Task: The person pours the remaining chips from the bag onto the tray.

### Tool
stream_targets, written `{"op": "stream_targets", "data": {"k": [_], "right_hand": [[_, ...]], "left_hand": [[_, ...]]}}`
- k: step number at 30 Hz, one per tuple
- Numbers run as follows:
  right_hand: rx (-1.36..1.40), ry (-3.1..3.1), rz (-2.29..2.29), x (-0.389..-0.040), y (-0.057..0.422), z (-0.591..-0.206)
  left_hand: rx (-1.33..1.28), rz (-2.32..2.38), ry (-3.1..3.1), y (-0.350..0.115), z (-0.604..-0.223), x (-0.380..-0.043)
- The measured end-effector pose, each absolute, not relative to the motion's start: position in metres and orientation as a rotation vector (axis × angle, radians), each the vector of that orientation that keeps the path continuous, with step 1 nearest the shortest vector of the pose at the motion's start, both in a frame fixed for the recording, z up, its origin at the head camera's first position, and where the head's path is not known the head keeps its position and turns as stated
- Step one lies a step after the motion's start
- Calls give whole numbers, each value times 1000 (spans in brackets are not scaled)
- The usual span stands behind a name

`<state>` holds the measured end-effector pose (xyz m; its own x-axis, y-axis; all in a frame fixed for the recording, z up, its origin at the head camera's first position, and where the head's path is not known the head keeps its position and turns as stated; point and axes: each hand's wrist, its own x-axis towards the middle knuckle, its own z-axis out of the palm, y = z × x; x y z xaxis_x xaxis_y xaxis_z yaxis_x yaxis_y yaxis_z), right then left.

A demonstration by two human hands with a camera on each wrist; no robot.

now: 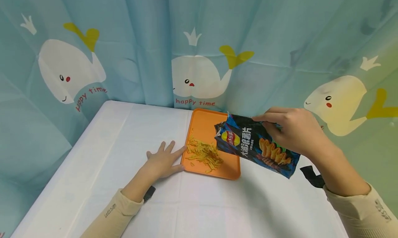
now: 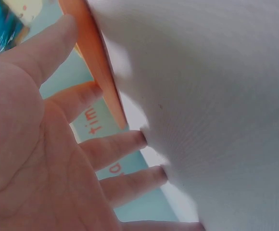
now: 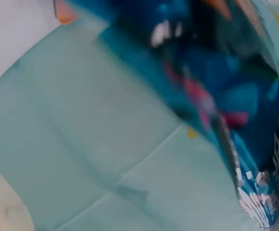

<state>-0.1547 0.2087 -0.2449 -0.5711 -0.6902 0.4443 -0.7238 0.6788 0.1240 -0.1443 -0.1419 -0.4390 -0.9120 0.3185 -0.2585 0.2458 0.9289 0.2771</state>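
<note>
My right hand (image 1: 292, 127) grips a dark blue chip bag (image 1: 248, 141) by its upper edge. The bag is tilted, its torn end pointing left over an orange tray (image 1: 231, 169). On the tray lies a loose pile of thin yellow chip sticks (image 1: 203, 153). My left hand (image 1: 163, 160) is spread on the table, thumb and index finger touching the tray's left edge. In the left wrist view those fingers meet the orange rim (image 2: 98, 62), while the others rest on the white surface. The right wrist view has the shiny bag (image 3: 216, 96) close up and blurred.
A white-covered table (image 1: 133, 127) holds the tray near its back edge. Behind it hangs a blue curtain (image 1: 149, 58) printed with whales and lettering. Black straps (image 1: 312, 177) hang at both wrists.
</note>
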Motion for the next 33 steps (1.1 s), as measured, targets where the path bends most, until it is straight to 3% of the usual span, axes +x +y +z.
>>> {"op": "stream_targets", "data": {"k": [33], "right_hand": [[1140,-2389,70,-154,205,-238]], "left_hand": [[416,335,2785,-142,-441,-144]]}}
